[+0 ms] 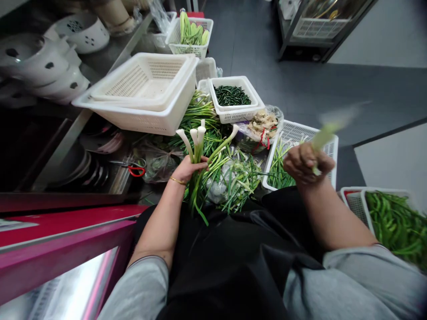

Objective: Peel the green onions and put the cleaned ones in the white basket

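Note:
My left hand is closed around a bunch of scallions. Their white bulb ends point up and away, and green leaves hang below the fist. One scallion slants off to the right of the others. My right hand is raised, its fingers wrapped round a pale green, whitish-ended piece smeared by motion; its kind cannot be made out. Between the hands lies a heap of loose scallion leaves and trimmings. Below my right hand, more scallions lie in a white basket.
Large white baskets stand at the back left. Dark green chillies fill a smaller basket behind the heap, near a bag of pale roots. Red-handled scissors lie by the left shelf. Long green peppers sit at right.

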`<control>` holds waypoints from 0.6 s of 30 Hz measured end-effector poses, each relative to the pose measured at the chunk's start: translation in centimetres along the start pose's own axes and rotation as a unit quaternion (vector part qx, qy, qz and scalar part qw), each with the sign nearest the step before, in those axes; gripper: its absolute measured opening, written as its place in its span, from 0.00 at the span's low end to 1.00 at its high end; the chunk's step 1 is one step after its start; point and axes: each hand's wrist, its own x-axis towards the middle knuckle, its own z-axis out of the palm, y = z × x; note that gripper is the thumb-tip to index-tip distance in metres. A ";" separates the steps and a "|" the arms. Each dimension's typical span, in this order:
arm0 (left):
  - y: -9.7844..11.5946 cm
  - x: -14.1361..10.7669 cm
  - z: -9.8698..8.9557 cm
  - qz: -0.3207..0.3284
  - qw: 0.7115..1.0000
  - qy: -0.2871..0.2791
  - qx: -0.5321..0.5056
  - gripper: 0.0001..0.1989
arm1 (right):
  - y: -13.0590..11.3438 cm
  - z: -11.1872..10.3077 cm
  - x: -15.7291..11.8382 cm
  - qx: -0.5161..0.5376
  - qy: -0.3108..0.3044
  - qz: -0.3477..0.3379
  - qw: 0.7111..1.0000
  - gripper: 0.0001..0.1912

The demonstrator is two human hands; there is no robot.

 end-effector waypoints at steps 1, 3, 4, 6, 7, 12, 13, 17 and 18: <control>0.1 0.0 -0.3 -0.002 1.000 0.013 0.005 0.16 | -0.2 -0.5 -0.4 0.006 0.003 -0.008 1.000 0.20; 0.2 -0.3 -1.0 0.000 0.999 0.032 -0.012 0.14 | 0.7 -1.7 -0.1 -0.037 -0.003 0.048 0.998 0.16; 0.3 -0.5 -1.3 0.006 0.999 0.039 -0.027 0.14 | 1.7 -2.2 0.5 -0.092 -0.011 0.113 0.989 0.14; 0.5 -0.9 -1.7 0.018 0.997 0.052 -0.047 0.12 | 4.4 -2.9 2.4 -0.222 -0.027 0.247 0.943 0.13; 0.5 -1.0 -1.8 0.021 0.997 0.054 -0.045 0.12 | 5.8 -2.8 3.6 -0.272 -0.031 0.291 0.917 0.14; 0.4 -0.5 -1.3 0.010 0.995 0.071 0.074 0.13 | 10.3 1.9 9.5 -0.211 -0.016 0.241 0.947 0.20; 0.5 -0.2 -1.1 0.014 0.992 0.079 0.099 0.12 | 10.5 3.3 10.5 -0.167 -0.009 0.206 0.964 0.23; 0.9 0.2 -0.3 0.017 0.988 0.060 0.144 0.12 | 10.6 6.4 12.9 -0.094 0.039 0.129 0.986 0.22; 1.0 0.2 -0.2 0.013 0.988 0.048 0.145 0.12 | 10.6 6.5 13.1 -0.095 0.037 0.132 0.986 0.21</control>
